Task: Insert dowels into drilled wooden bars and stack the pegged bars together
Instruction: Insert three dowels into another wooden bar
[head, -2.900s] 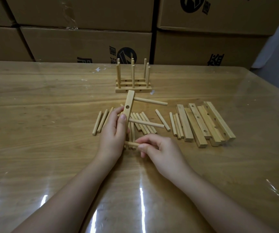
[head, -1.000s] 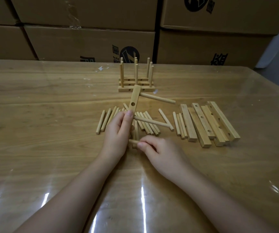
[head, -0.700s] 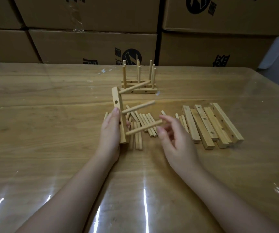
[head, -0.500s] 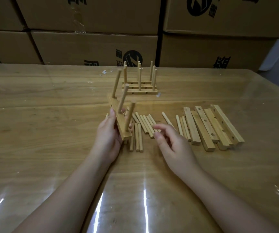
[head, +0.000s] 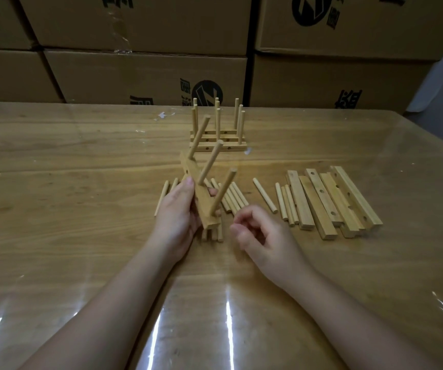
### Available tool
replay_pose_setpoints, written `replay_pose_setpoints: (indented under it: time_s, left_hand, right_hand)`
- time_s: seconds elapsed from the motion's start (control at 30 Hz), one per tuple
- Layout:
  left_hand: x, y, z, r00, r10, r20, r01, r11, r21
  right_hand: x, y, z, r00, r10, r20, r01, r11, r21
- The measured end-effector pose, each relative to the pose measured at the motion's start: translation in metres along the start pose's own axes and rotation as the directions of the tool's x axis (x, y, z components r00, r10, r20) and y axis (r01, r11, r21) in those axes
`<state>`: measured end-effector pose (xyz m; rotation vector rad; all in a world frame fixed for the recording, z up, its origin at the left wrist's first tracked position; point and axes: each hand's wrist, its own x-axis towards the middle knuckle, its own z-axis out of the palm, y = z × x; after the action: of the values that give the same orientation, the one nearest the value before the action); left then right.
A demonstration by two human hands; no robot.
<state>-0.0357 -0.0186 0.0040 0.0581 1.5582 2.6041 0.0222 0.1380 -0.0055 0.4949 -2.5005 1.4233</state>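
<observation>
Item under inspection: one pegged bar (head: pixel 203 206), held clear of the surface (head: pixel 81 182) in the left hand (head: pixel 177 212). The thumb lies on its left side, and the fingers (head: pixel 213 192) wrap round from the right, so the grip is closed on the bar's middle. Three dowels (head: pixel 211 162) are seated in it. All three are parallel and lean up and away to the right.

Orientation: the bar's long axis runs from its near end, just above the loose dowels (head: pixel 235 196), away and to the left.

Destination: the stack of pegged bars (head: pixel 219 148) stands on the surface beyond the held bar's far end and a little to its right. Its bars lie across the view, left to right, with their dowels upright. In my judgement the held bar sits roughly a quarter turn off the stack's axis. It would need turning and levelling before it is carried forward.

Right hand (head: pixel 265 236): it hovers low beside the bar's near end, loosely curled and holding nothing. The left hand is the nearer to the stack and already carries the piece.

Further out: a row of drilled bars (head: pixel 321 198) without dowels lies to the right, with a few more dowels beside it. Cardboard boxes (head: pixel 145 73) stand behind the surface.
</observation>
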Motion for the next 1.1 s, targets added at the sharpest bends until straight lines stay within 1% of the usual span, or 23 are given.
replay_pose_setpoints:
  time_s: [0.1,0.17,0.27,0.43,0.53,0.67,0.87,1.1]
  left_hand:
    - [0.001,0.000,-0.003,0.999,-0.006,0.047,0.009,0.999,-0.045]
    - [0.001,-0.001,-0.005,0.994,-0.007,0.111,0.014,0.998,-0.067]
    - [0.000,-0.002,-0.006,0.976,-0.018,0.215,0.029,0.998,-0.048]
    - [0.001,-0.005,-0.009,0.946,-0.056,0.318,0.061,0.998,-0.008]
    - [0.001,-0.005,-0.010,0.930,-0.083,0.359,0.077,0.997,0.030]
    - [0.000,-0.007,-0.010,0.932,-0.118,0.343,0.105,0.993,0.056]
    - [-0.003,-0.007,-0.007,0.920,-0.110,0.377,0.068,0.990,0.122]
    - [-0.002,-0.010,-0.007,0.923,-0.105,0.371,0.047,0.986,0.163]
  right_hand:
    - [0.001,-0.003,-0.002,0.994,0.016,-0.106,0.002,0.986,0.169]
    - [0.004,-0.004,-0.006,0.982,0.037,-0.184,0.007,0.973,0.232]
    - [0.007,-0.004,-0.010,0.966,0.064,-0.252,0.000,0.969,0.246]
    - [0.008,0.001,-0.012,0.950,0.098,-0.295,-0.021,0.967,0.252]
    - [0.008,0.004,-0.012,0.942,0.096,-0.321,-0.022,0.974,0.225]
    - [0.008,0.009,-0.013,0.934,0.064,-0.352,-0.002,0.985,0.173]
    - [0.010,0.014,-0.013,0.926,-0.021,-0.377,0.039,0.998,0.041]
    - [0.011,0.020,-0.011,0.910,-0.020,-0.415,0.018,1.000,-0.009]
